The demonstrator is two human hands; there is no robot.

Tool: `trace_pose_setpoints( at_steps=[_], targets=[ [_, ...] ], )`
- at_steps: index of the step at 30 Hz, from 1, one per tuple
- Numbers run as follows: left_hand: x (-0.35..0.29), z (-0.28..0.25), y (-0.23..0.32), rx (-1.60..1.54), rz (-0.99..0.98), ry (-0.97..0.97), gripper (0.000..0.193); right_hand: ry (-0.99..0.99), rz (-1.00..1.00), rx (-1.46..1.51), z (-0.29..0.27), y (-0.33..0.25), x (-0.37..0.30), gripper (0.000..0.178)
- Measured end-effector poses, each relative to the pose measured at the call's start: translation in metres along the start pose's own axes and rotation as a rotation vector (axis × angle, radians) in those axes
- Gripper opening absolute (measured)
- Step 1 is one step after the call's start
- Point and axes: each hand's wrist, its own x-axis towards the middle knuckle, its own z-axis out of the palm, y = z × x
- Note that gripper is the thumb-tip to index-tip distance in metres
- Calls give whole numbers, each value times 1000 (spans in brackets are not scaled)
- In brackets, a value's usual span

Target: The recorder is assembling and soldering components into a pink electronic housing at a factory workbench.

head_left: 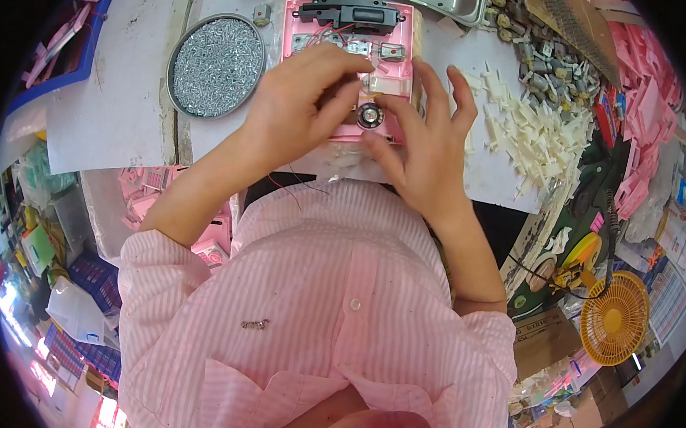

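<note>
A pink plastic housing [292, 20] lies on the white-covered table in front of me. Across its far end sits a black plastic mechanism [352, 15], with thin red wires and small metal parts just below. My left hand [298, 97] reaches over the housing's left side, its fingers curled and its thumb and index finger close together; anything between them is too small to make out. At the near end is a small round black speaker [370, 116] with a silver centre. Thumb and index finger of my right hand [427, 137] bracket its edges, while the other fingers spread over the housing's right side.
Left of the housing stands a round metal tray [172, 92] full of small screws. White plastic pieces [541, 138] lie heaped on the right, with small metal parts [545, 66] behind them. Pink parts [645, 128] are piled far right. A yellow fan [614, 318] stands lower right.
</note>
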Motion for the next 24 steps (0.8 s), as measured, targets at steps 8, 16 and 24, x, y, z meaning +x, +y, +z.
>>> trace_pose_setpoints(
  at_steps=[8, 16, 24],
  targets=[
    [50, -26, 3, 541, 352, -229, 17, 94, 35, 49, -12, 1, 9, 31],
    [37, -22, -29, 581, 393, -97, 29, -10, 117, -120, -10, 18, 76, 22],
    [31, -16, -29, 647, 436, -66, 32, -124, 162, -138, -14, 23, 83, 22]
  ],
)
